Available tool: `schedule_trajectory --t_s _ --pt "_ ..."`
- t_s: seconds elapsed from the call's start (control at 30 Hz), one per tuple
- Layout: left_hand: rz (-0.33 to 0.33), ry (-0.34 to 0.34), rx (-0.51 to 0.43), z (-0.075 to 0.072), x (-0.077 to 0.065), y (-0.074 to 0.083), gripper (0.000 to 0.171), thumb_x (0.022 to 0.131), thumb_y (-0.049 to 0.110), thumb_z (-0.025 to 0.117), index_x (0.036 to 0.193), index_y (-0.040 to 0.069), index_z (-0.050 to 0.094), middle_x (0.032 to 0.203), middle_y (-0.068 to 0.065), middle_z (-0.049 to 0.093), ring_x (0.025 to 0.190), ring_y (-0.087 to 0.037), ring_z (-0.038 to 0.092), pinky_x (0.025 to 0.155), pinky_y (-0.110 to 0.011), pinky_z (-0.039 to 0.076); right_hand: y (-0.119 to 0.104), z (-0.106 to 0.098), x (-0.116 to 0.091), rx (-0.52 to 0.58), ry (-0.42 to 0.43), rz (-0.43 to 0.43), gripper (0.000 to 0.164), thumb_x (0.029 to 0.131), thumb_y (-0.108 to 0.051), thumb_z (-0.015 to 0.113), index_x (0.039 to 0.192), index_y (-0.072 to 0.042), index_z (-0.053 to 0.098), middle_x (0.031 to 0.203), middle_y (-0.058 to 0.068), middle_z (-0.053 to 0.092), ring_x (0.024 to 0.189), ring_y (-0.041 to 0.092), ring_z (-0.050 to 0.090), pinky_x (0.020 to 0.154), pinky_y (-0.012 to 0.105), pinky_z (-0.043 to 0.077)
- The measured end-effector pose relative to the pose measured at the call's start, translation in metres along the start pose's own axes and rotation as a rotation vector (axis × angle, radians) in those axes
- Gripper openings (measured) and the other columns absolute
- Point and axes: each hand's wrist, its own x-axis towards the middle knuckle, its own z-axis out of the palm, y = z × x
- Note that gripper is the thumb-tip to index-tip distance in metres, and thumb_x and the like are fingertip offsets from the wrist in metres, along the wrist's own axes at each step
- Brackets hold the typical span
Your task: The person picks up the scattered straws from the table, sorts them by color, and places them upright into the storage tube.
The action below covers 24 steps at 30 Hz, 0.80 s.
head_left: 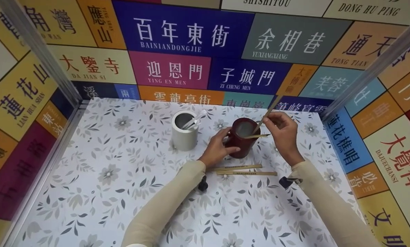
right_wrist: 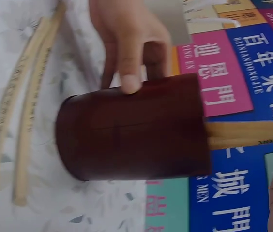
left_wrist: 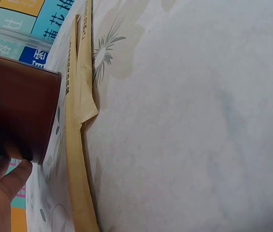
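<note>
Head view, our left hand (head_left: 218, 147) clamped round red cup (head_left: 240, 148), our right hand (head_left: 284, 130) pinching stick (head_left: 272, 108) at its rim (head_left: 234, 127), white cup (head_left: 185, 140) apart, floral tabletop (head_left: 85, 157) between.

You have before you one bench (head_left: 88, 209), white, grey floral pattern, bearing: one white cup (head_left: 185, 141), upright, holding white utensils (head_left: 194, 121); one dark red cup (head_left: 241, 151), upright, to its right; two slender tan printed packets (head_left: 249, 173), nearer you.
</note>
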Motion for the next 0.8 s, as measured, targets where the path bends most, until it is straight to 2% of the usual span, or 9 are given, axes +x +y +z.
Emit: schedule_trajectory --t_s 0.1,0.23,0.47,0.6,0.8 --pt "-0.010 0.000 -0.008 0.000 0.000 0.000 0.087 0.089 0.019 0.096 0.164 0.015 0.052 0.155 -0.004 0.060 0.141 -0.019 0.061 0.117 -0.032 0.051 0.009 -0.002 -0.007 -0.041 -0.027 0.008 0.016 0.101 0.009 0.072 0.116 0.016 0.072 0.106 0.016 0.075 0.094 0.015 0.072 0.086 0.028 0.057" --pt "-0.014 -0.003 -0.019 0.000 0.000 0.000 0.087 0.089 0.018 0.096 0.164 0.016 0.052 0.155 -0.005 0.060 0.142 -0.022 0.061 0.115 -0.031 0.053 0.014 -0.005 -0.015 -0.048 -0.020 0.017 0.016 0.102 0.007 0.073 0.116 0.014 0.074 0.106 0.012 0.076 0.094 0.014 0.071 0.085 0.027 0.057" --pt "-0.011 -0.016 -0.010 0.000 0.000 0.001 0.088 0.091 0.019 0.094 0.166 0.013 0.049 0.158 -0.006 0.057 0.142 -0.020 0.060 0.114 -0.028 0.053 0.022 -0.020 -0.033 0.018 0.002 0.026 0.021 0.106 0.009 0.065 0.122 0.021 0.068 0.112 0.006 0.076 0.106 0.014 0.073 0.094 0.024 0.057" --pt "-0.013 -0.016 0.006 -0.001 0.000 0.000 0.088 0.092 0.021 0.094 0.167 0.012 0.048 0.160 -0.006 0.056 0.142 -0.019 0.059 0.114 -0.028 0.053 0.030 -0.028 -0.047 0.037 0.003 0.045 0.022 0.106 0.007 0.066 0.124 0.020 0.068 0.113 0.005 0.076 0.107 0.015 0.073 0.095 0.023 0.058" --pt "-0.006 -0.006 0.046 0.000 0.000 -0.001 0.086 0.091 0.025 0.094 0.165 0.014 0.051 0.159 -0.005 0.058 0.141 -0.018 0.060 0.118 -0.032 0.050 0.048 -0.030 -0.076 0.020 -0.025 0.050 0.020 0.101 0.010 0.072 0.120 0.015 0.073 0.114 0.018 0.074 0.104 0.018 0.071 0.089 0.026 0.056"
